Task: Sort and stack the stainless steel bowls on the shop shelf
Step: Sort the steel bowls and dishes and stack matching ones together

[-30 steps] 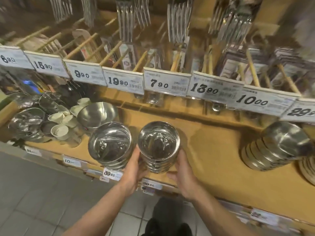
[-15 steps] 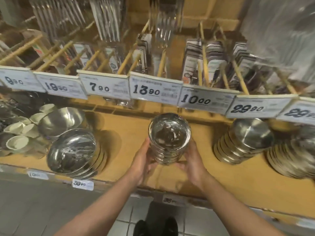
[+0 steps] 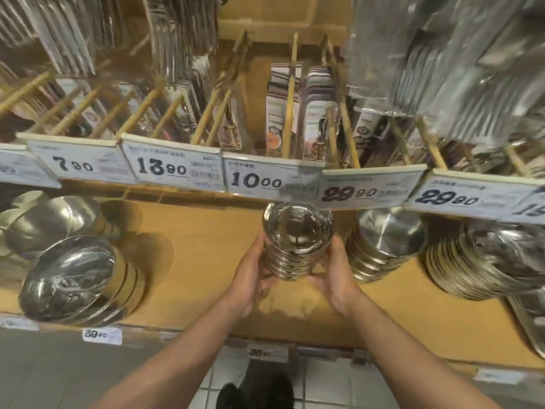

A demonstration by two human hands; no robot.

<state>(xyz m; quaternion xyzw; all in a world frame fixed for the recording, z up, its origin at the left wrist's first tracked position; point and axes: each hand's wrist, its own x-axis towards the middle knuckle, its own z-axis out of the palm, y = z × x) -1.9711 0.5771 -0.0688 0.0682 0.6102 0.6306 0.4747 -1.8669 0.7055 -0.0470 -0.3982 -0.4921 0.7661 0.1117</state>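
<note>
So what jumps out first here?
A stack of steel bowls at the centre, held from both sides by the left hand and right hand over the wooden shelf. More bowl stacks sit to its right, and price tags hang above.

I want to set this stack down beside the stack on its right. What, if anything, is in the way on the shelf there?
Nothing visible. Both hands, left hand and right hand, hold the small bowl stack, and the bare shelf board below it shows only shadow. The neighbouring stack stands close on the right, leaving a narrow gap.
</note>
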